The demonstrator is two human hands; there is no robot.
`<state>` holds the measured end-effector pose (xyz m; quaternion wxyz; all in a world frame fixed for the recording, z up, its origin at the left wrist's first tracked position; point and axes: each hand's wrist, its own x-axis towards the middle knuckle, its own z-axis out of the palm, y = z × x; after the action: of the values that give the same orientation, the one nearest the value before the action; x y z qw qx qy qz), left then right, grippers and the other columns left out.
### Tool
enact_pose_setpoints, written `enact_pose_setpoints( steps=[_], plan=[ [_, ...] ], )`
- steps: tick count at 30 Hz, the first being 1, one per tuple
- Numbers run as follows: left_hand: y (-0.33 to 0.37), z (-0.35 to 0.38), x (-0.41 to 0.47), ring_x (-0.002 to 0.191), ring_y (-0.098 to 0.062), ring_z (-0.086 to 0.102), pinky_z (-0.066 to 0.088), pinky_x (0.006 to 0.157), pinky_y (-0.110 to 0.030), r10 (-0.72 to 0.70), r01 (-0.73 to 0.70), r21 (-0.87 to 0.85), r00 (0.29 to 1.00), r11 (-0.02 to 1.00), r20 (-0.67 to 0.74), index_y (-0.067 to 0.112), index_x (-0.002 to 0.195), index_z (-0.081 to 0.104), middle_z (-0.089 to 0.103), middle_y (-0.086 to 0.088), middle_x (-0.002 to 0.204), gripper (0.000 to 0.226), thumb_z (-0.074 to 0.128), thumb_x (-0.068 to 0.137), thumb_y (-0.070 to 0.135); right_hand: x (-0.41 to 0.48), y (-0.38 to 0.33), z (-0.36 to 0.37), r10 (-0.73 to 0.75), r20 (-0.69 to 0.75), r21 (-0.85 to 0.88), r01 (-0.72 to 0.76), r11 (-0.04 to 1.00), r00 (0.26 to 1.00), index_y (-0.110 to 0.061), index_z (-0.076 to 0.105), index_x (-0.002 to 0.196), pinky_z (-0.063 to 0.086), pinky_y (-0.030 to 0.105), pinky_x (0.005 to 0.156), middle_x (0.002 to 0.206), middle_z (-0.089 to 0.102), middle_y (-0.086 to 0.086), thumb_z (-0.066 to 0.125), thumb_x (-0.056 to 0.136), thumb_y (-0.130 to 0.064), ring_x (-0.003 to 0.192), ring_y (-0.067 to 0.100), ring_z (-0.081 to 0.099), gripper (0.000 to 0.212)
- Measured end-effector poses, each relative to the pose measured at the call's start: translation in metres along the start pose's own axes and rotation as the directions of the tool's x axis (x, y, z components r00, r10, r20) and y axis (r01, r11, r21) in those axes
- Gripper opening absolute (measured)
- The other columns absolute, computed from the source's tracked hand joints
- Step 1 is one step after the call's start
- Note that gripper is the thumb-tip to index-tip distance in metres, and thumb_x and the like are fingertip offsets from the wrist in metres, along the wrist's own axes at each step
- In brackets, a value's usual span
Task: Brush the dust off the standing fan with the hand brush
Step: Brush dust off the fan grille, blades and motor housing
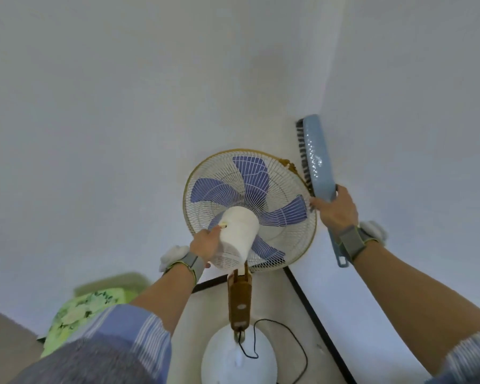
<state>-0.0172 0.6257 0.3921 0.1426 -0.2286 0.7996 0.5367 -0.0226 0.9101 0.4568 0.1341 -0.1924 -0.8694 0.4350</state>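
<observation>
The standing fan (248, 209) sits right in the corner of the room, seen from above and behind, its wire cage (288, 239) with a tan rim facing the white wall and purple blades (251, 173) showing through the grille. Up at the cage's right edge is the hand brush (315, 159), pale blue back toward us, dark bristles (302, 153) pressed against the rim near the top right. The right hand (334, 207) is wrapped tight around the brush where head meets handle, and the long handle runs down past the banded wrist. Over on the other side, the left hand (205, 243) is against the white motor housing (237, 236), fingers curled onto its side beside the small knob (222, 225); whether it truly clamps the housing or just braces it, I cannot tell. Below, the brown control column (239, 300) drops to the round white base (239, 358), a black cord (286, 345) looping on the floor beside it. A green patterned cloth (78, 314) lies off to the left.
</observation>
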Motion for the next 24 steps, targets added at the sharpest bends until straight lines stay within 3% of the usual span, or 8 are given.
enact_pose_setpoints(
  steps=[4,6,9,11,13,17,20,24],
  plan=[
    [0.015,-0.014,0.016,0.116,-0.038,0.055,0.046,0.098,-0.044,0.297,-0.306,0.234,0.952,0.923,0.075,0.004,0.126,0.054,0.059,-0.011,0.112,0.045,0.041,0.101,0.039,-0.012,-0.021,0.013,0.048,-0.148,0.029,-0.044,0.999,0.988,-0.018,0.044,0.140,0.047,0.036,0.088,0.122,0.066,0.013,0.076,0.074,-0.043,0.106,0.032,0.064,0.077],
    [0.023,-0.019,0.024,0.125,-0.034,0.049,0.039,0.102,-0.039,0.367,-0.403,0.349,0.915,0.846,0.167,0.009,0.139,0.044,0.053,-0.013,0.133,0.050,0.046,0.099,0.038,-0.017,-0.036,0.022,0.075,-0.211,0.071,-0.061,0.996,0.975,-0.018,0.047,0.134,0.054,0.042,0.087,0.111,0.071,0.012,0.076,0.066,-0.050,0.093,0.031,0.070,0.081],
    [0.034,-0.026,0.032,0.135,-0.030,0.039,0.031,0.109,-0.040,0.428,-0.556,0.529,0.831,0.641,0.355,0.019,0.148,0.034,0.037,-0.011,0.149,0.078,0.052,0.085,0.061,-0.026,-0.055,0.041,0.118,-0.288,0.158,-0.075,0.985,0.950,-0.014,0.049,0.127,0.059,0.049,0.075,0.102,0.073,0.010,0.081,0.069,-0.044,0.069,0.023,0.073,0.073],
    [0.036,-0.027,0.034,0.139,-0.032,0.032,0.030,0.113,-0.044,0.415,-0.663,0.592,0.748,0.458,0.518,0.017,0.148,0.034,0.032,-0.013,0.152,0.091,0.042,0.072,0.066,-0.033,-0.063,0.050,0.151,-0.288,0.239,-0.081,0.967,0.946,-0.011,0.051,0.124,0.060,0.045,0.064,0.097,0.073,0.011,0.082,0.072,-0.037,0.060,0.020,0.072,0.066],
    [0.035,-0.031,0.036,0.145,-0.033,0.020,0.023,0.115,-0.049,0.362,-0.710,0.607,0.704,0.356,0.611,0.015,0.151,0.029,0.021,-0.015,0.158,0.094,0.036,0.072,0.065,-0.036,-0.067,0.057,0.176,-0.253,0.317,-0.090,0.944,0.951,-0.005,0.053,0.122,0.055,0.035,0.051,0.092,0.074,0.014,0.081,0.075,-0.033,0.057,0.022,0.072,0.061],
    [0.043,-0.034,0.044,0.148,-0.034,0.009,0.017,0.118,-0.050,0.322,-0.739,0.617,0.673,0.270,0.666,0.016,0.154,0.019,0.009,-0.013,0.162,0.106,0.033,0.066,0.072,-0.033,-0.087,0.061,0.207,-0.179,0.464,-0.104,0.880,0.962,0.004,0.060,0.111,0.041,0.022,0.039,0.079,0.072,0.016,0.073,0.085,-0.034,0.054,0.023,0.069,0.048],
    [0.046,-0.036,0.048,0.149,-0.033,0.006,0.011,0.118,-0.048,0.295,-0.771,0.613,0.634,0.172,0.715,0.016,0.155,0.010,0.004,-0.011,0.163,0.132,0.035,0.046,0.086,-0.027,-0.113,0.065,0.184,-0.136,0.507,-0.091,0.857,0.973,0.001,0.064,0.088,0.043,0.023,0.040,0.072,0.068,0.017,0.064,0.093,-0.032,0.051,0.023,0.064,0.034],
    [0.050,-0.040,0.053,0.149,-0.032,0.007,0.012,0.117,-0.045,0.309,-0.788,0.595,0.612,0.161,0.728,0.015,0.155,0.010,0.005,-0.008,0.163,0.146,0.026,0.030,0.089,-0.001,-0.150,0.086,0.161,-0.095,0.564,-0.080,0.822,0.982,-0.001,0.055,0.072,0.047,0.025,0.043,0.060,0.052,0.012,0.065,0.094,-0.031,0.042,0.018,0.053,0.038]
  ],
)
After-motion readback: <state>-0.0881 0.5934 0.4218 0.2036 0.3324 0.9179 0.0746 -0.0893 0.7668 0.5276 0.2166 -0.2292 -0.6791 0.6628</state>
